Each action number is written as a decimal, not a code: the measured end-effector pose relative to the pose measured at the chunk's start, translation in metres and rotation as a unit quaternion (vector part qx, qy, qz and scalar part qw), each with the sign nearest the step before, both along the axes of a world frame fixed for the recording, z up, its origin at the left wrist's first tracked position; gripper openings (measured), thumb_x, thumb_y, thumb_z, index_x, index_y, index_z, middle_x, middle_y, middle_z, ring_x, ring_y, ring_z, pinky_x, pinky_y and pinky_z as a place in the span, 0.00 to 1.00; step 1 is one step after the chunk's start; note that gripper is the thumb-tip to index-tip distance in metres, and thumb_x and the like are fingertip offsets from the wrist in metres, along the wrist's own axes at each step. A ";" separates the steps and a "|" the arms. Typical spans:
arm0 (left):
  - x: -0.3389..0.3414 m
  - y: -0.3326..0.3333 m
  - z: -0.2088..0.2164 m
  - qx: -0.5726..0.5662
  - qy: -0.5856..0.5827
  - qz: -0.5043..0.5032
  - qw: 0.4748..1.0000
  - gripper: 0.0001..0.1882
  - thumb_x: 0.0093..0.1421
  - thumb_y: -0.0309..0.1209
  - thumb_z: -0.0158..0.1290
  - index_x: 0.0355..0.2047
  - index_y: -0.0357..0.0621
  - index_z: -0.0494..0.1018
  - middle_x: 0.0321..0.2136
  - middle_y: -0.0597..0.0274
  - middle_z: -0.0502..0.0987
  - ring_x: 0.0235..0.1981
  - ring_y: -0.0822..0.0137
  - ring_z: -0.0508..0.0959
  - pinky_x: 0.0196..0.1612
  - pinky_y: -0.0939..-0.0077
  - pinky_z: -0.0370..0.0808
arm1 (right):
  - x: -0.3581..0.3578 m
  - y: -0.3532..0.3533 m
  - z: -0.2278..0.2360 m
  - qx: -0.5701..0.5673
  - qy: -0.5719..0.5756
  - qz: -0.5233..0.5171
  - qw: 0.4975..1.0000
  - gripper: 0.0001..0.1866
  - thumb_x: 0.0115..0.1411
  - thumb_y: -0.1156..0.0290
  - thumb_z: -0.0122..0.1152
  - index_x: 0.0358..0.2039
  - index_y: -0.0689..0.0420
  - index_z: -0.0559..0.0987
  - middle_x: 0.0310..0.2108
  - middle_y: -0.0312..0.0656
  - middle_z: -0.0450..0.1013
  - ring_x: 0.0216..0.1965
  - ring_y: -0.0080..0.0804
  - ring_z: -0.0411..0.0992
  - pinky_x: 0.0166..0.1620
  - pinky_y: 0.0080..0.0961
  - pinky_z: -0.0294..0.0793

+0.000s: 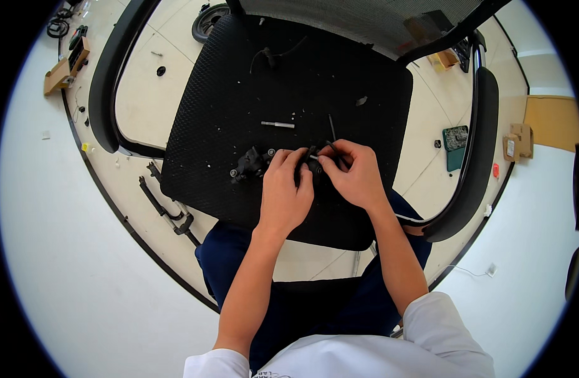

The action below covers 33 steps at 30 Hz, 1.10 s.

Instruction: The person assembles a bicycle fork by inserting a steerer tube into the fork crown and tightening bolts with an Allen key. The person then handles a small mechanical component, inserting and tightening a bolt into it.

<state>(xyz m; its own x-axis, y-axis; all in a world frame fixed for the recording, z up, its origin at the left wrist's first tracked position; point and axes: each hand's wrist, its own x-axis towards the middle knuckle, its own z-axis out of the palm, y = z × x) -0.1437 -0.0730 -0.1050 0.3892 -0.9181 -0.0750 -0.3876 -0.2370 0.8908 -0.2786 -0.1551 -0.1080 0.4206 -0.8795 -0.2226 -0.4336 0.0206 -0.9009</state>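
Note:
Over the near half of a black chair seat [239, 75], both of my hands work close together. My left hand [286, 192] is closed, thumb against fingers, on a small black mechanical part [314, 165]. My right hand [355, 173] pinches at the same part from the other side. A thin dark rod [331, 126] sticks up beside the right fingers; its lower end is hidden, so I cannot tell whether I hold it. Left of my left hand lies another black mechanical part [251, 164] with silver bolt ends. A silver bit-like rod [278, 125] lies farther up the seat.
Black armrests [103, 88] flank the seat, with a mesh backrest [365, 22] behind. A black piece with thin cable [270, 58] lies on the seat. On the floor are a fork [166, 211], a wheel [208, 24], a green case [455, 157] and cardboard boxes [519, 142].

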 end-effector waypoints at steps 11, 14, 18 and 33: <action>0.001 -0.001 0.004 0.016 0.025 0.006 1.000 0.13 0.60 0.21 0.50 0.44 0.29 0.77 0.38 0.49 0.79 0.36 0.58 0.82 0.38 0.71 0.78 | -0.001 0.000 0.008 0.026 -0.004 -0.022 0.999 0.07 0.54 0.74 0.67 0.32 0.63 0.83 0.23 0.35 0.77 0.20 0.14 0.64 0.23 0.16 0.59; 0.000 -0.002 0.004 0.008 0.045 0.019 0.999 0.13 0.59 0.22 0.51 0.42 0.28 0.77 0.34 0.47 0.78 0.32 0.54 0.81 0.36 0.67 0.77 | -0.001 -0.001 0.006 0.022 0.000 -0.019 1.000 0.07 0.53 0.74 0.68 0.32 0.64 0.83 0.21 0.35 0.77 0.19 0.14 0.64 0.23 0.16 0.59; 0.000 -0.001 0.002 0.013 0.045 0.018 0.999 0.12 0.59 0.22 0.51 0.42 0.28 0.77 0.34 0.47 0.78 0.31 0.56 0.81 0.35 0.69 0.77 | -0.002 -0.004 0.014 0.041 0.042 0.011 0.998 0.07 0.56 0.74 0.68 0.34 0.63 0.84 0.22 0.32 0.75 0.21 0.11 0.64 0.25 0.12 0.58; 0.003 0.003 0.006 0.032 0.099 -0.001 0.995 0.16 0.58 0.21 0.48 0.45 0.26 0.76 0.39 0.46 0.78 0.35 0.55 0.81 0.40 0.70 0.76 | 0.001 0.003 0.012 0.007 0.079 -0.022 0.997 0.14 0.57 0.65 0.68 0.28 0.66 0.83 0.19 0.44 0.76 0.18 0.27 0.71 0.24 0.23 0.65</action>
